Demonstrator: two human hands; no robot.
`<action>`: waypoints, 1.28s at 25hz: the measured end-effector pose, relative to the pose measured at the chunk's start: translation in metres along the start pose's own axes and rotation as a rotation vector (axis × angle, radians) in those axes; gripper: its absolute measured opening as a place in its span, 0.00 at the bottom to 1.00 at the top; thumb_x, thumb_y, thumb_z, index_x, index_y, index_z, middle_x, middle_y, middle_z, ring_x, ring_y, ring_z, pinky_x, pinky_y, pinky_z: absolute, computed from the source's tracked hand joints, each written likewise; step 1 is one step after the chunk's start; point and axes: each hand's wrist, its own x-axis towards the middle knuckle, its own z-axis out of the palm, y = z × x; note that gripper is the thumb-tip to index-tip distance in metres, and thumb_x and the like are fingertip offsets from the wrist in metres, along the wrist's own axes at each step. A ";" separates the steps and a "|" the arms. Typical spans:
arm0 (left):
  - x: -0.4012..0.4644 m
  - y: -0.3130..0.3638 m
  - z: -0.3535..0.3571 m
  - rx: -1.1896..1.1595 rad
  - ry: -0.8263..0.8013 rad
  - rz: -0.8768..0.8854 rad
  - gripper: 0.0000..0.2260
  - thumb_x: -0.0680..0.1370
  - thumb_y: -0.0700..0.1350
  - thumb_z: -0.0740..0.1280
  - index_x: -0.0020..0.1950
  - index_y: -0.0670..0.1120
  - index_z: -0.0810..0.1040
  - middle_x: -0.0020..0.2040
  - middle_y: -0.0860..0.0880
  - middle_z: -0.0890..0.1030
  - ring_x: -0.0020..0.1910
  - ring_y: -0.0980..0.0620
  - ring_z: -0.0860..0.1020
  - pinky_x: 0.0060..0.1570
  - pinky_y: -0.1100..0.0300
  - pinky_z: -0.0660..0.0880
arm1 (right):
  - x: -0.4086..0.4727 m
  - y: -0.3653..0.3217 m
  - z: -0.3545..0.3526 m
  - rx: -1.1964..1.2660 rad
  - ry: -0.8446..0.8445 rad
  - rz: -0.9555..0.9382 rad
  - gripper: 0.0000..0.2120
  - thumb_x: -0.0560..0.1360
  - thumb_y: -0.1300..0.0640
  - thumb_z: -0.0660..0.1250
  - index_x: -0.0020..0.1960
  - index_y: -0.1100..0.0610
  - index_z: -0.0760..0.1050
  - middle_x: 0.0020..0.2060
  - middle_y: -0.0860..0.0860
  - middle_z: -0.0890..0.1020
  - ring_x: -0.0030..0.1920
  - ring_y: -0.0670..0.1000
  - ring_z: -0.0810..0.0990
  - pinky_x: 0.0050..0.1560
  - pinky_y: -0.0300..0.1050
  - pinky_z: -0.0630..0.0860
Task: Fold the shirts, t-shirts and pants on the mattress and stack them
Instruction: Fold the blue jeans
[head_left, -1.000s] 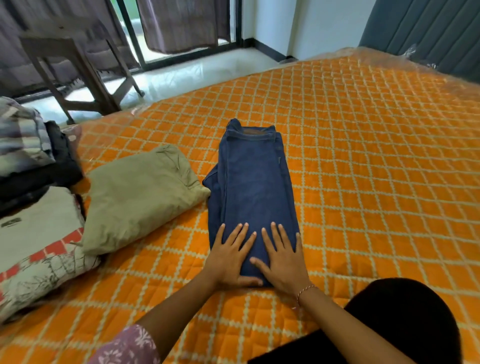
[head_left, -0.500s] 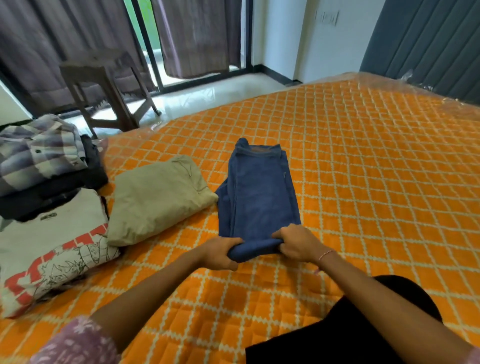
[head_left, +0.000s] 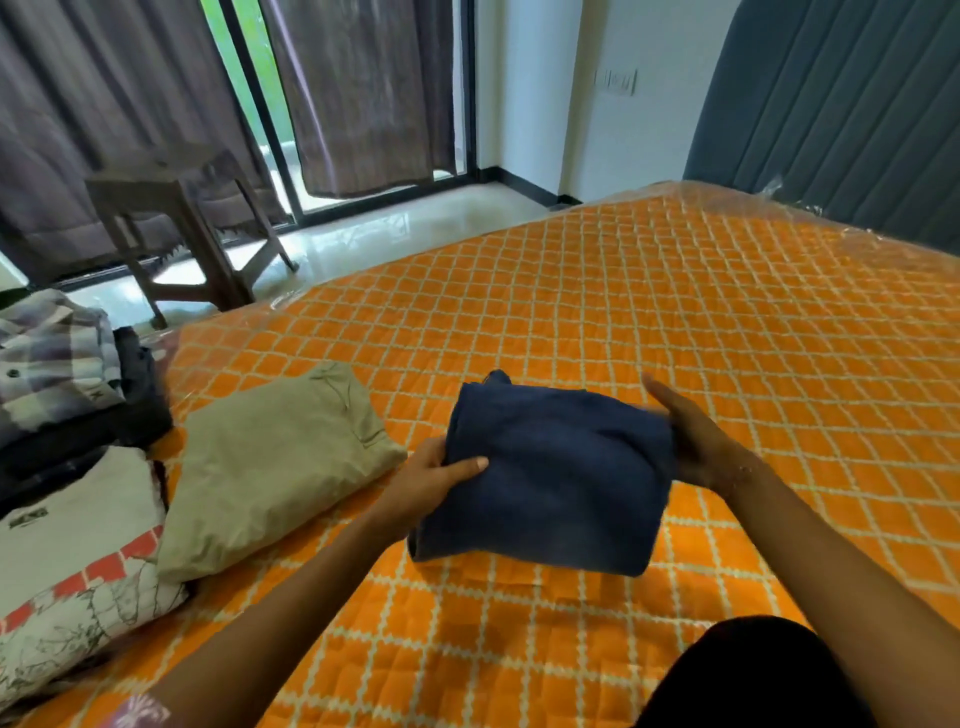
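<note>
Left hand (head_left: 434, 480) and right hand (head_left: 691, 441) clasp the folded jeans (head_left: 561, 478) at its sides

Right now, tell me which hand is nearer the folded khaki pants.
Left. The left hand grips the jeans' left edge, just beside the khaki pants; the right hand holds the jeans' far side.

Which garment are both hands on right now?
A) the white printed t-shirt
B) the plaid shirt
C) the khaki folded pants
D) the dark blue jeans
D: the left hand grips the left edge of the folded dark blue jeans with its thumb on top, and the right hand holds the right edge; the khaki folded pants lie untouched beside them.
</note>
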 end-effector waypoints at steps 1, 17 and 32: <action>0.016 0.000 0.001 -0.040 0.045 -0.033 0.08 0.78 0.38 0.66 0.56 0.42 0.77 0.48 0.50 0.82 0.42 0.59 0.82 0.40 0.67 0.77 | 0.008 0.012 -0.011 0.071 0.045 -0.015 0.27 0.62 0.39 0.71 0.54 0.55 0.83 0.50 0.54 0.84 0.48 0.55 0.83 0.42 0.48 0.80; 0.166 -0.083 0.040 1.318 0.161 0.006 0.27 0.81 0.60 0.47 0.78 0.53 0.53 0.78 0.39 0.48 0.76 0.37 0.54 0.67 0.39 0.64 | 0.166 0.111 0.002 -1.461 0.635 -0.003 0.37 0.66 0.34 0.24 0.74 0.42 0.35 0.75 0.48 0.35 0.76 0.51 0.35 0.70 0.67 0.37; 0.126 -0.072 0.009 -0.161 0.158 -0.436 0.20 0.75 0.51 0.71 0.63 0.44 0.76 0.60 0.45 0.79 0.53 0.47 0.79 0.48 0.57 0.76 | 0.109 0.103 -0.027 -0.103 0.585 0.081 0.16 0.73 0.50 0.70 0.58 0.54 0.77 0.54 0.56 0.82 0.51 0.59 0.81 0.51 0.58 0.77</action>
